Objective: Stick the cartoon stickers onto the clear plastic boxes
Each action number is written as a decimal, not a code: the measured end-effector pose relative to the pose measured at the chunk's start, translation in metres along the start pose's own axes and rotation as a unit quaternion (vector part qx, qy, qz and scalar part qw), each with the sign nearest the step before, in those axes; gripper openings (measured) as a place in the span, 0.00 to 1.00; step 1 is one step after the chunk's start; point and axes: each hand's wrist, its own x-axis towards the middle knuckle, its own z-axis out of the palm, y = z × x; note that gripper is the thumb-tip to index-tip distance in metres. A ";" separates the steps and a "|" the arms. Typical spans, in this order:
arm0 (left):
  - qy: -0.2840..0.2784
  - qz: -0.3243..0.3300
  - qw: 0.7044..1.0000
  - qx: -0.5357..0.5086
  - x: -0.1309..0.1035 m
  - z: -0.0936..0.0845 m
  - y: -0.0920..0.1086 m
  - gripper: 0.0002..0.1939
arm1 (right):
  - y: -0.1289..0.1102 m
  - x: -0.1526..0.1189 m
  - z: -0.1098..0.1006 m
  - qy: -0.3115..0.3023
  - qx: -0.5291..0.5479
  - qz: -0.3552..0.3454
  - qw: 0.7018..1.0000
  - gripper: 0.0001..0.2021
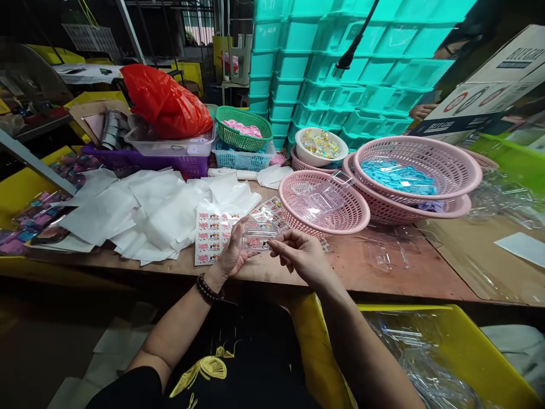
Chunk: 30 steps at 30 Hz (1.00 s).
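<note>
My left hand (233,253) is closed around one side of a small clear plastic box (259,230), held above the front of the table. At the box's lower right, my right hand (300,253) pinches the end of a small sticker (258,243) with pink lettering and a cat picture. Whether the sticker is stuck to the box I cannot tell. Just behind my left hand lies a sheet of matching stickers (208,236). Another patterned sheet (270,210) is partly covered by the box and a pink basket (324,224).
White backing papers (157,207) spread over the left of the table (340,272). Pink baskets hold clear boxes and blue pieces (398,177). A white bowl (321,162) and green basket (243,141) stand behind, before stacked turquoise crates (332,74). Clear plastic fills a yellow bin (477,346).
</note>
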 end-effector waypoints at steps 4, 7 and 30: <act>-0.005 -0.002 1.000 0.003 0.002 -0.005 -0.002 0.34 | 0.002 0.002 0.000 -0.002 -0.007 0.003 1.000 0.23; -0.011 -0.003 1.000 0.003 0.003 -0.008 -0.004 0.34 | 0.003 0.003 0.000 0.000 -0.008 0.003 1.000 0.23; -0.147 -0.001 0.974 0.171 -0.028 0.004 -0.002 0.59 | 0.033 -0.027 -0.027 -0.057 -0.072 -0.023 0.995 0.49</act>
